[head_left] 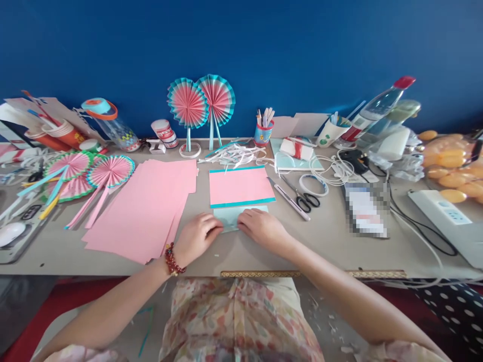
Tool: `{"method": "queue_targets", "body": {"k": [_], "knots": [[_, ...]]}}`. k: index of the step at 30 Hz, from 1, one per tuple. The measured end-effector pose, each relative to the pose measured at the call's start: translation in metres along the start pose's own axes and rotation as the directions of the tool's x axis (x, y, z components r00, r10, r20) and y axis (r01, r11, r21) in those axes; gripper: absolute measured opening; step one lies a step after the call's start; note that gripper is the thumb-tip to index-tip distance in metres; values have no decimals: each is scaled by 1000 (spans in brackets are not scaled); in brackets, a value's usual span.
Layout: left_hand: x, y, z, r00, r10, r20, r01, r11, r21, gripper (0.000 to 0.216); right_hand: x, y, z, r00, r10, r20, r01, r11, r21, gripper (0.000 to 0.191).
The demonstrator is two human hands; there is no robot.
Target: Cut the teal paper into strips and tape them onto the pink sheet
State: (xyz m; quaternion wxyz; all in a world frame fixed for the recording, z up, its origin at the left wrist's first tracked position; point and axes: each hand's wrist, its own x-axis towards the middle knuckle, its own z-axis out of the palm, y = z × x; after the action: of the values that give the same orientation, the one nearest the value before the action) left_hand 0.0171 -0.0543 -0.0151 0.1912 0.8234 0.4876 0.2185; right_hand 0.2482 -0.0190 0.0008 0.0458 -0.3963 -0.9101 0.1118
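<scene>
Both of my hands rest on a small light-blue sheet of paper [231, 217] near the front of the table. My left hand [196, 238], with a red bead bracelet at the wrist, has its fingers curled and pinches the sheet's left edge. My right hand [263, 227] is also closed, pressing and pinching the paper from the right. Just behind the sheet lies a pink paper with teal borders [240, 186].
A stack of pink sheets [151, 206] lies to the left, with finished paper fans [90, 173] beyond it. Two fans [202, 103] stand upright at the back. Scissors [302, 197], a craft knife [290, 201], tape ring [314, 184], cables and a power strip [445, 216] are on the right.
</scene>
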Motion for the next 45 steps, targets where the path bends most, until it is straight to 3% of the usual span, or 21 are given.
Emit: {"method": "queue_targets", "body": {"k": [5, 11, 25, 45], "knots": [[10, -4, -8, 993, -78, 88, 81, 996, -24, 15, 9, 2, -4, 995, 39, 92, -36, 999, -27, 18], [19, -8, -13, 983, -105, 154, 112, 993, -43, 14, 11, 3, -2, 995, 43, 85, -43, 999, -2, 21], [19, -14, -14, 979, -97, 179, 120, 985, -124, 12, 14, 6, 0, 996, 24, 81, -28, 998, 49, 20], [19, -11, -14, 977, -109, 186, 121, 991, -54, 16, 14, 7, 2, 997, 2, 75, -8, 997, 79, 17]]}}
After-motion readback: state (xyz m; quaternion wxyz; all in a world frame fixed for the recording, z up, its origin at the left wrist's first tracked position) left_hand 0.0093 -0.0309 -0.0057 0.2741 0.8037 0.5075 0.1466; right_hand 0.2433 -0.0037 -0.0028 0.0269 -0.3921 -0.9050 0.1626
